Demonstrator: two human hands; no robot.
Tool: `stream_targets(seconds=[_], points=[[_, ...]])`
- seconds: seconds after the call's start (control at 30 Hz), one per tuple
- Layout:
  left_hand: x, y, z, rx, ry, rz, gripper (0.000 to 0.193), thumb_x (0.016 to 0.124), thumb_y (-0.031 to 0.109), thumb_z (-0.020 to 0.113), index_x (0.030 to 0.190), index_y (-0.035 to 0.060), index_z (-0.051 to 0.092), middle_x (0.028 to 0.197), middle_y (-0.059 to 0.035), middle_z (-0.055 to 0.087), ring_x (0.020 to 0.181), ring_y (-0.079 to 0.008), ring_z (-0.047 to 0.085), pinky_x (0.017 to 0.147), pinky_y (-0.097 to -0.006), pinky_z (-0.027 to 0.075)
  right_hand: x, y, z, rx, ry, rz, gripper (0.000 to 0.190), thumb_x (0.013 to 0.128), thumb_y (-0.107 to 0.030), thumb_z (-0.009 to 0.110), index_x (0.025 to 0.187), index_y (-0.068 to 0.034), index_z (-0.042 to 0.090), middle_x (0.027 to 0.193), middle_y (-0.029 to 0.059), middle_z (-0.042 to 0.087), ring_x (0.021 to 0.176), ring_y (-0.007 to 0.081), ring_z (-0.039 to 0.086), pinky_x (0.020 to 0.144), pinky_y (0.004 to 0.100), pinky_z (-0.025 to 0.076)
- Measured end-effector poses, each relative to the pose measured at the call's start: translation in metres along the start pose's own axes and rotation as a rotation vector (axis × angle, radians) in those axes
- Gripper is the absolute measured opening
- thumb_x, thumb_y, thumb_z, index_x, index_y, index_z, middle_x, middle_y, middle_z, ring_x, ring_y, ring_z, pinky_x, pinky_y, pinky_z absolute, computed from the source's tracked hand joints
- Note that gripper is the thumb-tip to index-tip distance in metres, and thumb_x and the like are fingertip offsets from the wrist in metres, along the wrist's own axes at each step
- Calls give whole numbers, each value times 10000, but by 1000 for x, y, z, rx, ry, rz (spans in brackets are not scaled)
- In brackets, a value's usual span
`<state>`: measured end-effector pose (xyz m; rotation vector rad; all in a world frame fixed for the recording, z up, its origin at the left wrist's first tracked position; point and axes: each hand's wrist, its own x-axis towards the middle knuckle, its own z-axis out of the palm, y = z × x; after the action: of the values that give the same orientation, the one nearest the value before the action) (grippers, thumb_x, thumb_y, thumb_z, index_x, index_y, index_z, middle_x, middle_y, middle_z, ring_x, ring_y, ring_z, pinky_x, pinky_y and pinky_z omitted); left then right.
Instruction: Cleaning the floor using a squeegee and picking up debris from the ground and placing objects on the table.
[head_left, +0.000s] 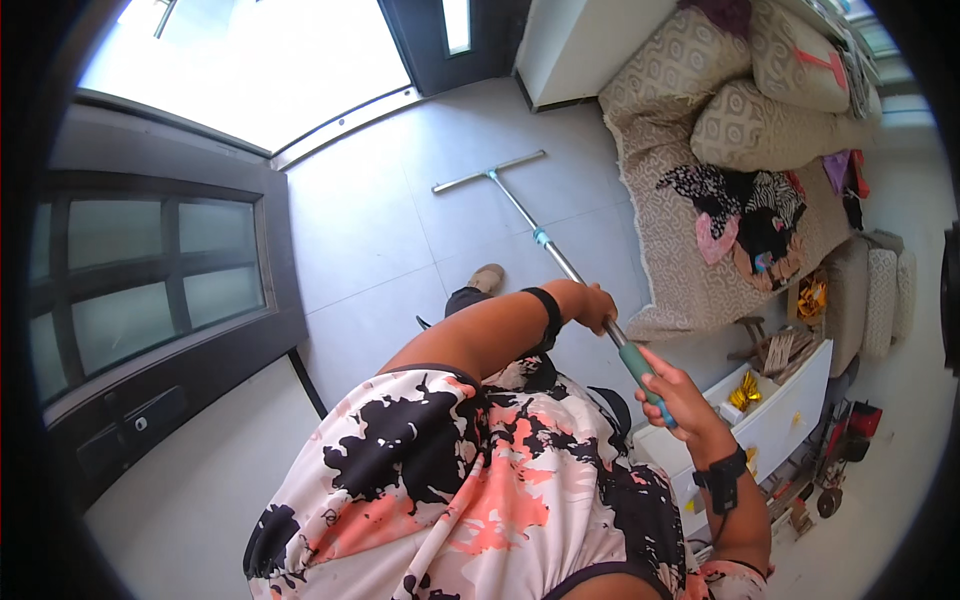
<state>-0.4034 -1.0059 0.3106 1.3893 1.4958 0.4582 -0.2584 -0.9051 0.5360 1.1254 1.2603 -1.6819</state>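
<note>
A floor squeegee with a telescopic metal pole (564, 261) slants away from my body, its wide blade (517, 161) lying on the tiled floor (360, 225). My left hand (596, 307) reaches across and is closed around the pole below its light-blue collar (540, 235). Lower down, my right hand (679, 397) grips the green handle sleeve (637, 364) close to its blue end. Black straps circle both forearms, the right one carrying a small device. One shoe (487, 277) shows on the tiles behind my left arm.
A dark door with frosted panes (124, 266) stands at the left, beside a bright doorway (247, 67). On the right, a patterned cover (660, 262) drapes a seat bearing cushions (757, 127) and clothes (750, 202). A white drawer unit (787, 420) holds gold decorations (745, 391).
</note>
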Motion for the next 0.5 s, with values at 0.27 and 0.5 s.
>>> stream_targets(seconds=[0.27,0.5], points=[[38,80,52,-194,-194,254,279,761,263,721,981,99,672,923,-102,673,901,-266,617,827,-417,461,-90,48,-19,7,91,80,602,941,-131,443,1494,-121,203,789,34,502,535,67,411,451,198,328],[-18,41,7,-90,-7,238,241,716,207,741,885,59,654,846,-122,652,842,-292,626,746,-411,472,-59,16,11,46,-29,-57,614,950,-162,479,1492,-102,196,815,49,516,518,60,420,432,184,313]])
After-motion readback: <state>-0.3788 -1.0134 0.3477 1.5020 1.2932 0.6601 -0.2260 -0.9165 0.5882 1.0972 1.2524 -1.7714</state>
